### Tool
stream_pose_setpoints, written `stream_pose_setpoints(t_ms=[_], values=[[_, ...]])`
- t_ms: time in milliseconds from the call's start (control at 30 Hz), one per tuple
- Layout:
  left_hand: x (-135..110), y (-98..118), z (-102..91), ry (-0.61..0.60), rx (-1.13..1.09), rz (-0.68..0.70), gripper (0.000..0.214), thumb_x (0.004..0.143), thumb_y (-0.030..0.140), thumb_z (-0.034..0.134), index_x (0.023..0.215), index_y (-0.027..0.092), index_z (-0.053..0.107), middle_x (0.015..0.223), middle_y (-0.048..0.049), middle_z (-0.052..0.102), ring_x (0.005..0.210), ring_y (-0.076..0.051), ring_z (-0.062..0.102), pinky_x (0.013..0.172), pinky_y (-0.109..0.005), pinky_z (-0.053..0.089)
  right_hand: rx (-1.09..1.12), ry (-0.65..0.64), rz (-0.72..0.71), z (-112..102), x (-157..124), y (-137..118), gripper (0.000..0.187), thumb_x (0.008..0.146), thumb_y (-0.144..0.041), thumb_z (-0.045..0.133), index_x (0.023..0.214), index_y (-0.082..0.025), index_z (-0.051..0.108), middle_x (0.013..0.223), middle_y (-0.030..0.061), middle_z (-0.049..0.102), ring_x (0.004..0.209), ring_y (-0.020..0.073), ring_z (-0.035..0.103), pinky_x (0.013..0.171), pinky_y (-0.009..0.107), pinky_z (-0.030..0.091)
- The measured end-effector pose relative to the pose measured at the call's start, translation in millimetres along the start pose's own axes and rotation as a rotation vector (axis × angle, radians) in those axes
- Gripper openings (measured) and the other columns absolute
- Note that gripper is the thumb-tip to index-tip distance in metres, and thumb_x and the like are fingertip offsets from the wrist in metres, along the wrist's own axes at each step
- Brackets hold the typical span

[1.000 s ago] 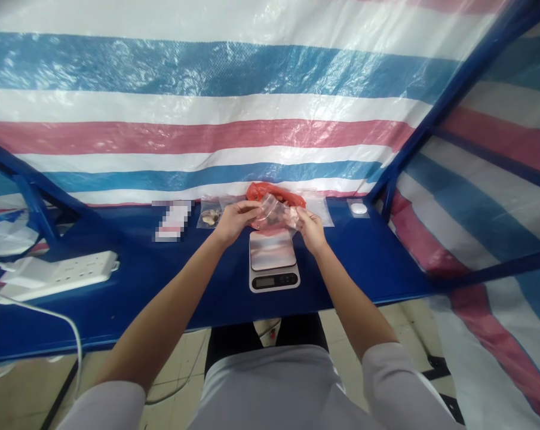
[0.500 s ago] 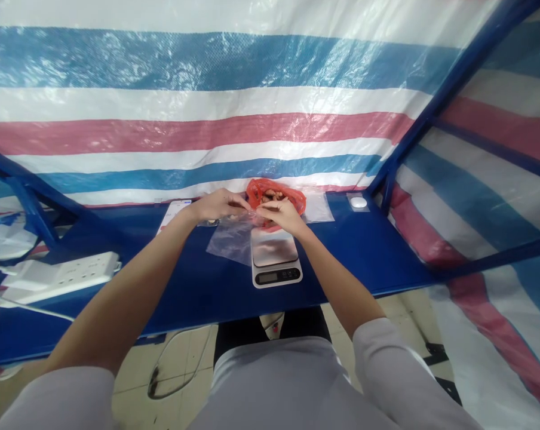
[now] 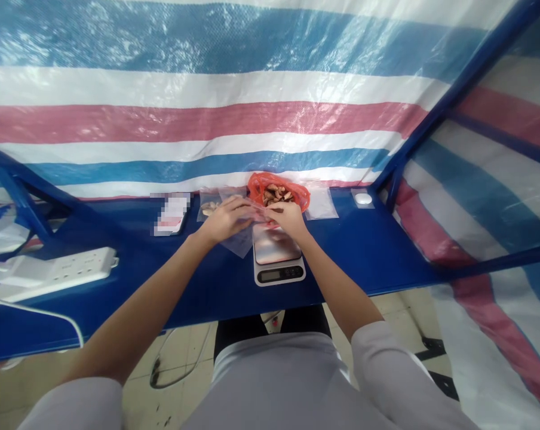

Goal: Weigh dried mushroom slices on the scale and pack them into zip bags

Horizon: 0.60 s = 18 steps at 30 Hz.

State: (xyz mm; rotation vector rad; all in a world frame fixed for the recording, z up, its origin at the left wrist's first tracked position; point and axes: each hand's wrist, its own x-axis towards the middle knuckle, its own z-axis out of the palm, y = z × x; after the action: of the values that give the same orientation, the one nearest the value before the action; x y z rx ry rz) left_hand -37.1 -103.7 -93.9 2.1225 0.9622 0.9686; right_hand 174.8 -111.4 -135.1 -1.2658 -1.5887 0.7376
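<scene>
A clear plastic bag (image 3: 239, 241) is stretched between my two hands, over the table just left of the kitchen scale (image 3: 279, 276). My left hand (image 3: 229, 220) is closed on the bag's left side near its upper edge. On the other side, my right hand (image 3: 288, 217) pinches the bag's edge above the scale's back end. Right behind my right hand sits an open red plastic bag (image 3: 302, 192) with brown dried pieces (image 3: 277, 194) in it, perhaps sliced mushrooms. Another clear bag (image 3: 207, 209) with pale pieces lies behind my left hand.
A phone (image 3: 172, 214) lies left on the blue table (image 3: 350, 257). A white power strip (image 3: 73, 272) with a cable is farther left. Flat clear bags (image 3: 321, 204) and a round white object (image 3: 363, 199) lie at the back right. Striped sheeting and blue frame bars enclose the table.
My left hand has moved right and slightly down, closer to my right hand, uncovering the phone and the bag of pale pieces. The view has tilted slightly.
</scene>
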Motion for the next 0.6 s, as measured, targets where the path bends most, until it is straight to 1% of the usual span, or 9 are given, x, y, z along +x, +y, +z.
stream_pose_setpoints(t_ms=[67, 133, 167, 233, 333, 433, 533, 600], values=[[-6, 1, 8.2, 0.033, -0.033, -0.058, 0.014, 0.068, 0.025, 0.085, 0.081, 0.025, 0.08, 0.087, -0.0073, 0.072, 0.089, -0.025, 0.063, 0.096, -0.036, 0.044, 0.05, 0.015, 0.039, 0, -4, -1, 0.009, 0.081, -0.03, 0.076, 0.079, -0.023, 0.082, 0.076, 0.0012, 0.078, 0.073, 0.0208, 0.072, 0.075, 0.032, 0.057], [-10, 1, 16.9, 0.122, -0.017, -0.117, 0.007, 0.071, 0.027, 0.082, 0.075, 0.024, 0.079, 0.076, -0.0052, 0.07, 0.076, -0.021, 0.06, 0.085, -0.032, 0.045, 0.125, 0.015, 0.082, 1, -8, -3, 0.012, 0.081, -0.033, 0.076, 0.083, -0.023, 0.082, 0.078, 0.0015, 0.078, 0.069, 0.0204, 0.072, 0.071, 0.032, 0.058], [-10, 1, 20.8, 0.167, 0.002, -0.146, 0.007, 0.073, 0.029, 0.08, 0.072, 0.022, 0.078, 0.072, -0.0042, 0.069, 0.07, -0.019, 0.058, 0.08, -0.03, 0.045, 0.159, 0.013, 0.094, 1, -11, -3, 0.013, 0.081, -0.034, 0.076, 0.084, -0.023, 0.082, 0.079, 0.0015, 0.078, 0.068, 0.0201, 0.072, 0.07, 0.032, 0.058], [-10, 0, 27.5, 0.23, 0.012, -0.217, 0.019, 0.079, 0.035, 0.076, 0.066, 0.02, 0.076, 0.064, -0.0027, 0.067, 0.062, -0.017, 0.055, 0.071, -0.029, 0.043, 0.185, 0.015, 0.089, 3, -15, -4, 0.013, 0.081, -0.035, 0.077, 0.084, -0.024, 0.082, 0.079, 0.001, 0.078, 0.066, 0.0195, 0.072, 0.07, 0.032, 0.059], [-6, 0, 34.6, 0.246, -0.126, -0.364, 0.038, 0.083, 0.048, 0.07, 0.062, 0.017, 0.073, 0.059, -0.0033, 0.066, 0.056, -0.016, 0.057, 0.062, -0.028, 0.044, 0.127, 0.025, 0.042, 6, -20, -4, 0.012, 0.081, -0.036, 0.077, 0.082, -0.025, 0.082, 0.074, 0.0002, 0.077, 0.065, 0.0188, 0.071, 0.075, 0.032, 0.058], [0, 0, 38.8, 0.253, -0.312, -0.496, 0.043, 0.08, 0.054, 0.074, 0.062, 0.015, 0.072, 0.06, -0.0059, 0.069, 0.054, -0.016, 0.06, 0.058, -0.028, 0.048, 0.066, 0.008, 0.004, 8, -24, -5, 0.013, 0.083, -0.036, 0.074, 0.085, -0.026, 0.083, 0.07, 0.0, 0.076, 0.066, 0.0186, 0.071, 0.078, 0.031, 0.057], [3, -1, 40.5, 0.259, -0.437, -0.583, 0.038, 0.071, 0.048, 0.084, 0.061, 0.014, 0.071, 0.061, -0.0075, 0.07, 0.053, -0.016, 0.061, 0.056, -0.027, 0.05, 0.005, 0.006, -0.042, 7, -27, -5, 0.014, 0.084, -0.036, 0.073, 0.084, -0.026, 0.083, 0.072, -0.0001, 0.076, 0.069, 0.0182, 0.07, 0.078, 0.029, 0.055], [3, -2, 40.8, 0.244, -0.491, -0.612, 0.035, 0.068, 0.043, 0.086, 0.062, 0.012, 0.071, 0.062, -0.0084, 0.071, 0.051, -0.014, 0.061, 0.054, -0.026, 0.05, -0.032, 0.007, -0.062, 6, -28, -5, 0.013, 0.084, -0.035, 0.073, 0.083, -0.026, 0.083, 0.076, 0.0002, 0.078, 0.073, 0.0185, 0.07, 0.079, 0.028, 0.054]])
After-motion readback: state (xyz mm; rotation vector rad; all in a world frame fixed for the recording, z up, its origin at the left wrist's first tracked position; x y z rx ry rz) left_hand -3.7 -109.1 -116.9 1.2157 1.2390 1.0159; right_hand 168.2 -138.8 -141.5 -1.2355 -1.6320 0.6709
